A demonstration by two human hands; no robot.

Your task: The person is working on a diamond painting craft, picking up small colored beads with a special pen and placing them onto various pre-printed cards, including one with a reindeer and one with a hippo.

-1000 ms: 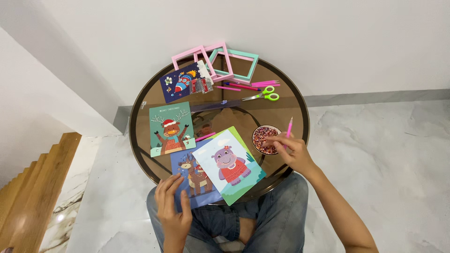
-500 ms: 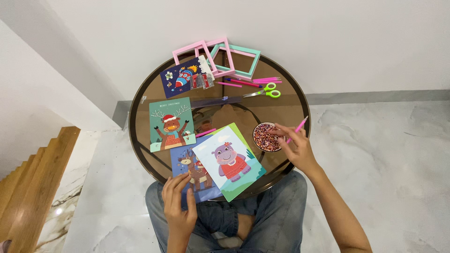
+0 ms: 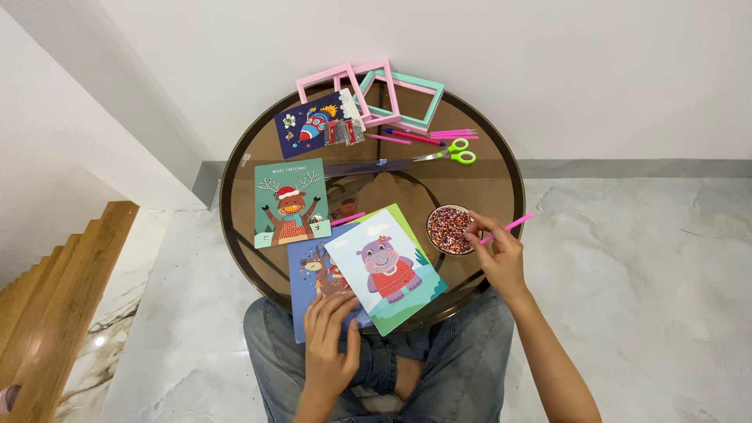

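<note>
I see glossy smoked-glass table (image 3: 493, 188), matt paper hippo card (image 3: 385, 268), plastic pink pen (image 3: 507, 228), polished marble floor (image 3: 650, 258).

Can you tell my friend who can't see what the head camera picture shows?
A person's right hand dips a pink pen into a bowl of beads, while the left hand touches picture cards on a round glass table.
</note>
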